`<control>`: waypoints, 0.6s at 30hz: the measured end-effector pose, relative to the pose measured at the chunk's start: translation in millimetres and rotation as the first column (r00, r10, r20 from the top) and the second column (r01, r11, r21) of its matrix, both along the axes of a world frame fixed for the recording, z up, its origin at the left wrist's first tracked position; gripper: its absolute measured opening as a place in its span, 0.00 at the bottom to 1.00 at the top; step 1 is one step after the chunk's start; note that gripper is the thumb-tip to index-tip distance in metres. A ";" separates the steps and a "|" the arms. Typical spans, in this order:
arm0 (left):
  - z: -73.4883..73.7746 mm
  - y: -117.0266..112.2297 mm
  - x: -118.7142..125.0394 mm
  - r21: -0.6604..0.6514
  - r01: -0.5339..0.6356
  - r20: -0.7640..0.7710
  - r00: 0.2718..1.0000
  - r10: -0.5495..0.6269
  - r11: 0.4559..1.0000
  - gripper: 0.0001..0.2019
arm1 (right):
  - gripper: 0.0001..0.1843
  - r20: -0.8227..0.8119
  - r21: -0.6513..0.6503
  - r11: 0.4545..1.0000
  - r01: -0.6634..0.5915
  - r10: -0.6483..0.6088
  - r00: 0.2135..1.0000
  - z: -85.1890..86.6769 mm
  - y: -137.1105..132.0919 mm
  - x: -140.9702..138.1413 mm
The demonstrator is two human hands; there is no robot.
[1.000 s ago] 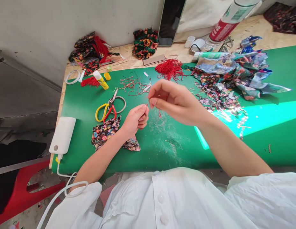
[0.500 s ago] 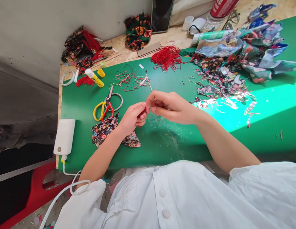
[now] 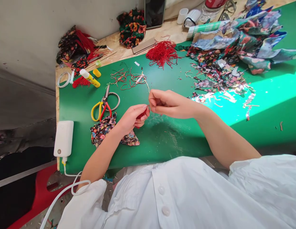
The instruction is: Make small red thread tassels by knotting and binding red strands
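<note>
My left hand (image 3: pixel 133 117) is closed round a small bundle of red threads (image 3: pixel 142 115), and a bit of red shows below its fingers. Close beside it, my right hand (image 3: pixel 170 103) makes a pinch with thumb and forefinger; what lies between those fingertips is too small to name. A pale cord (image 3: pixel 146 83) runs on the table just beyond the right fingers. Scissors (image 3: pixel 103 106) with one yellow and one red handle lie left of my hands. Below them, partly behind my left forearm, is a piece of dark floral fabric (image 3: pixel 102 128).
On the green tabletop (image 3: pixel 138 157) are a glue stick (image 3: pixel 90 78), a heap of red threads (image 3: pixel 162 53), loose brownish cords (image 3: pixel 120 76) and floral fabric scraps (image 3: pixel 217 73). A white power bank (image 3: pixel 64 138) with a cable sits at the left edge. A phone (image 3: pixel 154 12) leans behind.
My hands have drawn slightly apart at the fingertips, and more of the red bundle shows in my left hand. The view has shifted a little, moving the table items leftward and up.
</note>
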State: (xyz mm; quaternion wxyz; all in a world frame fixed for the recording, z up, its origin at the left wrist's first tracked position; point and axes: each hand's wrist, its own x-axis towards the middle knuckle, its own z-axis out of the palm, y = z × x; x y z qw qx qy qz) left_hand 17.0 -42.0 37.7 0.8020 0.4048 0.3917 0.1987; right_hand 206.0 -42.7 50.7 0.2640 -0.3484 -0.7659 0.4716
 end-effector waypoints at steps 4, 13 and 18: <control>-1.0 -0.7 0.3 0.015 0.026 -0.002 1.000 -0.026 1.000 0.16 | 0.07 0.022 0.038 0.999 0.016 -0.017 1.000 -1.4 -0.1 -0.3; -0.4 -0.1 1.1 0.013 0.015 -0.009 1.000 -0.015 1.000 0.19 | 0.04 0.059 0.221 0.974 0.057 -0.071 0.996 -9.0 1.6 -0.9; 2.0 -1.1 1.4 0.006 0.019 -0.009 1.000 -0.019 1.000 0.19 | 0.06 0.119 0.357 0.933 0.039 -0.087 0.989 -12.9 3.3 -3.0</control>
